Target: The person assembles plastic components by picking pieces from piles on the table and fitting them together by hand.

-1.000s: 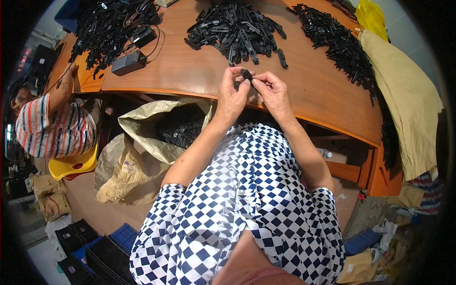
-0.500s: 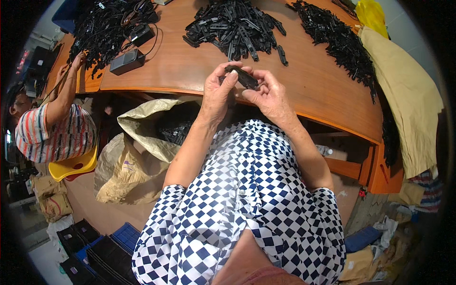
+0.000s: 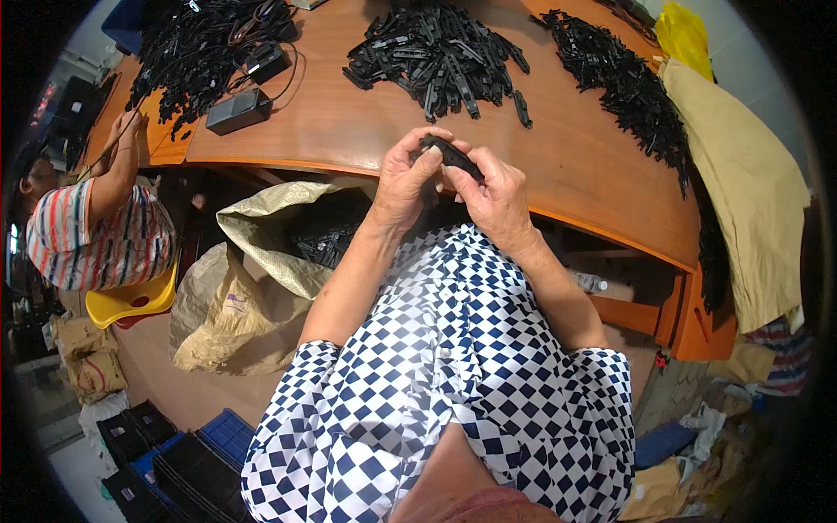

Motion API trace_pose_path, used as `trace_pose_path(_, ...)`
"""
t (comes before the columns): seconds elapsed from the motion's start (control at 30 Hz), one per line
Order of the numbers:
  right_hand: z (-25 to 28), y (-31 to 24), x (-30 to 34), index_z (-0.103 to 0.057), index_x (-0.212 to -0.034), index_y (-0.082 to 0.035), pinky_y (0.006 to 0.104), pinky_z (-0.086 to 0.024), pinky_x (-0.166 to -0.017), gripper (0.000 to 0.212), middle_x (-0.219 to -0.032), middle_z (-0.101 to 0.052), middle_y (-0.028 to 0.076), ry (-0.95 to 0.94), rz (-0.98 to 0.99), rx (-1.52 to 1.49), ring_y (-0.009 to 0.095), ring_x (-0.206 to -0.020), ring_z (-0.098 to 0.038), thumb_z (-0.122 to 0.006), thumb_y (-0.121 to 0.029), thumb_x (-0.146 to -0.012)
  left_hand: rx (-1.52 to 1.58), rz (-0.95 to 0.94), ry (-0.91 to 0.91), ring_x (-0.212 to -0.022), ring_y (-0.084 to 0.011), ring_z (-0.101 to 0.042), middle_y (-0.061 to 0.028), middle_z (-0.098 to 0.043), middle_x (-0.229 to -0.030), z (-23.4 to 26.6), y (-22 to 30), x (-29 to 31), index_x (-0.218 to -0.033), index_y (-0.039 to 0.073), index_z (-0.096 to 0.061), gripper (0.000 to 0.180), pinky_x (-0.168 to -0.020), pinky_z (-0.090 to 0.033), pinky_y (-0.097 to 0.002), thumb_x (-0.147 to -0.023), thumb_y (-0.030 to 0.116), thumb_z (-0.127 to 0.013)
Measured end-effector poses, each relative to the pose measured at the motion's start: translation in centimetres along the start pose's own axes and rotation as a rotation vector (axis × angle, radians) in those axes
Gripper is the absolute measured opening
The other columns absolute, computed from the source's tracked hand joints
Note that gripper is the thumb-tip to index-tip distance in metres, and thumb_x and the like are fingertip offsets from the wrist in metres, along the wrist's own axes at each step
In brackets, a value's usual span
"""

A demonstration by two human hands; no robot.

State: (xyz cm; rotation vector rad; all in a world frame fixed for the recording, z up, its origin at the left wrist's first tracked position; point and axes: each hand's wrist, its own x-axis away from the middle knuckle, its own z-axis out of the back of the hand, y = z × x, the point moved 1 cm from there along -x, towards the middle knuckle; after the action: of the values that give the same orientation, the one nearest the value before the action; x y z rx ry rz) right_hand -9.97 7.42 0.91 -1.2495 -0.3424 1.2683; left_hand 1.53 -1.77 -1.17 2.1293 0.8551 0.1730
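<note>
A long black plastic part (image 3: 454, 158) is held between my two hands, just over the table's front edge. My left hand (image 3: 406, 179) pinches its left end, thumb on top. The fingers of my right hand (image 3: 495, 191) close on its right end, with the thumb along the near side. Fingers cover both ends, so its full shape is hidden. Beyond my hands, a heap of similar black plastic parts (image 3: 436, 57) lies on the wooden table (image 3: 336, 131), with one part lying apart at its right.
Another black heap (image 3: 187, 52) and a black power adapter (image 3: 238, 111) with a cable are at left. A long pile of black parts (image 3: 610, 78) runs down the right side. A woven sack (image 3: 261, 235) stands below the edge. At far left sits a co-worker (image 3: 100, 227).
The black plastic part has turned slightly in my fingers, and my right thumb has moved up against it. The co-worker's arms have shifted a little. The whole view has shifted slightly.
</note>
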Motion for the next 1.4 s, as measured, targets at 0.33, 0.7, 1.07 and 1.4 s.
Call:
trace_pose_path(0.33,0.5,-1.7,0.3,-0.056,-0.106,0.002,0.0295,-0.048,-0.053,0.030,-0.084,-0.061,0.013,-0.013,0.052,0.063,0.017,-0.058,-0.060,-0.068,-0.008,-0.080,0.080,0.047,-0.058,-0.095,-0.0197,-0.063,-0.0141,-0.060,-0.115,0.3,0.0,0.1,-0.111,0.003,-0.055,0.030,-0.079,-0.055,-0.0316,-0.089,0.022,-0.063)
trace_pose_path(0.7,-0.2,-1.6,0.7,-0.056,-0.106,0.001,0.0292,-0.049,-0.056,0.030,-0.084,-0.062,0.014,0.007,0.040,0.050,0.020,-0.065,-0.062,-0.069,-0.008,-0.080,0.029,-0.028,0.011,-0.092,-0.0177,-0.063,-0.0111,-0.064,-0.105,0.4,-0.4,0.5,-0.106,0.003,-0.057,0.023,-0.077,-0.054,-0.0281,-0.087,0.016,-0.065)
trace_pose_path(1.07,0.3,-0.2,0.7,-0.060,-0.099,0.000,0.0305,-0.049,-0.055,0.018,-0.078,-0.065,0.014,-0.021,0.152,0.190,0.023,-0.066,-0.066,-0.065,-0.008,-0.084,0.052,0.065,0.040,-0.076,-0.0051,-0.056,-0.0100,-0.061,-0.116,-1.2,-0.7,1.2,-0.112,0.007,-0.055,0.030,-0.055,-0.044,-0.0163,-0.089,0.024,-0.063)
trace_pose_path(1.4,-2.8,0.7,0.4,-0.062,-0.102,-0.006,0.0406,-0.049,-0.065,0.022,-0.078,-0.064,0.017,-0.273,0.062,0.044,0.033,-0.074,-0.064,-0.062,-0.020,-0.084,-0.028,0.085,0.216,-0.070,-0.0037,-0.054,-0.0114,-0.059,-0.122,2.8,-0.4,4.8,-0.110,0.006,-0.057,0.032,-0.053,-0.042,-0.0152,-0.088,0.029,-0.064)
